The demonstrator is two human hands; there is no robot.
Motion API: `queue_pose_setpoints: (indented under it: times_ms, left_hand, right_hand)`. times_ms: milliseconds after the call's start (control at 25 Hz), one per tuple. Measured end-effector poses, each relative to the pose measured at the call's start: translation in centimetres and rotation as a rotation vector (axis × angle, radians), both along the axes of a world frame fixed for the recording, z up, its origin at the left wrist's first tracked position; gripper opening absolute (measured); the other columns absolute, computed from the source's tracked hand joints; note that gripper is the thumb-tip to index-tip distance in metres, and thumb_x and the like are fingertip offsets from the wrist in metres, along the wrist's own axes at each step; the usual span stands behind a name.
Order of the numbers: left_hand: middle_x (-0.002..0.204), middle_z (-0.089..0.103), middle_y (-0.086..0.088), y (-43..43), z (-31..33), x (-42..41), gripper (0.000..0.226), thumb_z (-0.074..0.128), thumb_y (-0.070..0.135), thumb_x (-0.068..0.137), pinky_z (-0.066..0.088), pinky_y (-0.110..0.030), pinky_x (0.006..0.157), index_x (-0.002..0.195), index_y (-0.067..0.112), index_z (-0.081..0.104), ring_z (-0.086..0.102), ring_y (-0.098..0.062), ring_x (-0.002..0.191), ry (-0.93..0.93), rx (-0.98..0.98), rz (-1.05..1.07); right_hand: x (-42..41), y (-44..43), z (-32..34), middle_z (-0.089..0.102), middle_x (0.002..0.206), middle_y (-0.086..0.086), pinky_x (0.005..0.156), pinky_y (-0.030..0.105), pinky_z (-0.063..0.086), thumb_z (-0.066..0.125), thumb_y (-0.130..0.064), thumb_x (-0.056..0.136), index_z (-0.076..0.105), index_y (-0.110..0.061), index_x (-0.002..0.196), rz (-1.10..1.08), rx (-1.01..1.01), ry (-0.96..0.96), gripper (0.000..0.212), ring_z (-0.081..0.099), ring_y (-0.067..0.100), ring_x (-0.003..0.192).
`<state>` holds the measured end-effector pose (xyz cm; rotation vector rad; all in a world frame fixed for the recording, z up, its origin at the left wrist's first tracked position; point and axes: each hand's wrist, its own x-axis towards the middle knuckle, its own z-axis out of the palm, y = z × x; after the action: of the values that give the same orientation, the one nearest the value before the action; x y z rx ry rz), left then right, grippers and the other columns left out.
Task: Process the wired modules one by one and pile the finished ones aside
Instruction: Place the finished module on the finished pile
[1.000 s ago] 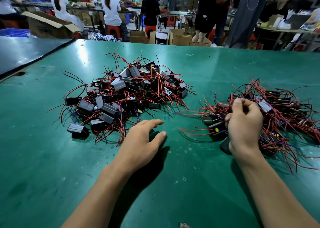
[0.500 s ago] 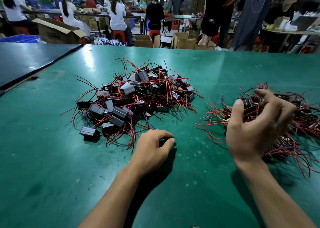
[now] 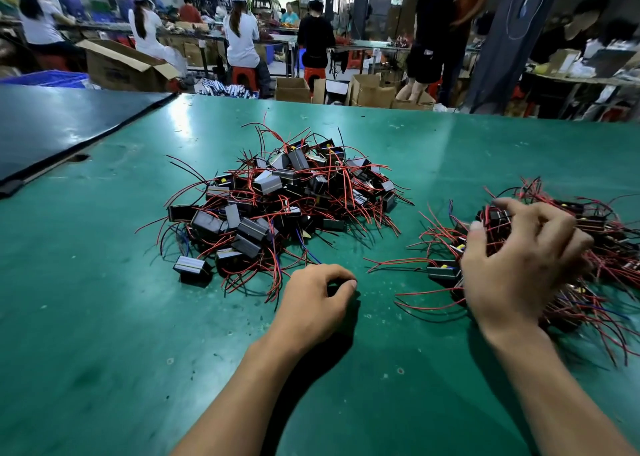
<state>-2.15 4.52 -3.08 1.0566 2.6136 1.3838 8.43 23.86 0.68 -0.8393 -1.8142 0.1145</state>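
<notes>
Black boxy plastic modules [image 3: 270, 184] trailing red wires heap on the smooth green surface [image 3: 104, 317]; your right hand [image 3: 519, 268] spreads its fingers over another tangle [image 3: 609, 248], left hand [image 3: 311, 303] loosely curled.

Left hand [image 3: 315, 303] beside big module heap [image 3: 287, 206], right hand [image 3: 516, 268] over smaller heap [image 3: 609, 244]
</notes>
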Motion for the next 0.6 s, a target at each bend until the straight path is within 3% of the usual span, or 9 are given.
queue_pose_setpoints:
  times_ms: [120,240,400,480,600]
  left_hand:
    - [0.088,0.074,0.010,0.0,-0.1,-0.1,0.012,0.066,0.020,0.089,0.049,-0.016,0.080,0.094,0.017,0.077,0.064,0.002,0.081,-0.051,0.051,0.008]
    - [0.081,0.071,0.010,0.1,-0.1,-0.2,0.013,0.065,0.009,0.087,0.042,-0.003,0.071,0.093,0.013,0.076,0.061,0.008,0.073,-0.089,0.140,0.067]
    - [0.091,0.071,0.008,0.2,-0.1,-0.8,0.019,0.064,0.006,0.087,0.043,-0.006,0.080,0.101,0.014,0.075,0.061,0.001,0.081,-0.081,0.224,0.244]
    - [0.093,0.071,0.008,0.3,-0.1,-1.1,0.020,0.062,0.008,0.089,0.046,-0.013,0.083,0.103,0.017,0.073,0.063,-0.003,0.085,-0.110,0.251,0.323]
    - [0.088,0.070,0.008,0.6,-0.4,-1.2,0.018,0.062,0.011,0.089,0.044,-0.008,0.076,0.101,0.019,0.073,0.061,0.002,0.081,-0.109,0.229,0.315]
  right_hand:
    - [-1.6,-4.0,-0.5,0.061,0.105,0.007,0.081,0.036,0.031,0.066,-0.024,0.088,0.068,-0.017,0.106,0.306,0.240,-0.095,0.019,0.050,0.027,0.098]
    - [-3.6,-7.2,-2.9,0.065,0.102,0.003,0.081,0.040,0.043,0.063,-0.026,0.089,0.069,-0.014,0.112,0.629,0.178,-0.391,0.026,0.059,0.028,0.095]
    - [-7.8,-6.2,-4.1,0.061,0.121,0.004,0.094,0.042,0.046,0.053,-0.025,0.100,0.067,-0.013,0.123,0.693,-0.115,-0.577,0.030,0.057,0.027,0.111]
    - [-10.4,-4.9,-4.0,0.058,0.130,0.004,0.099,0.040,0.045,0.049,-0.022,0.102,0.062,-0.013,0.132,0.674,-0.159,-0.632,0.034,0.055,0.027,0.117]
    - [-13.4,-3.7,-3.7,0.052,0.137,0.005,0.097,0.039,0.046,0.054,-0.023,0.099,0.052,-0.016,0.143,0.582,-0.134,-0.715,0.044,0.054,0.030,0.121]
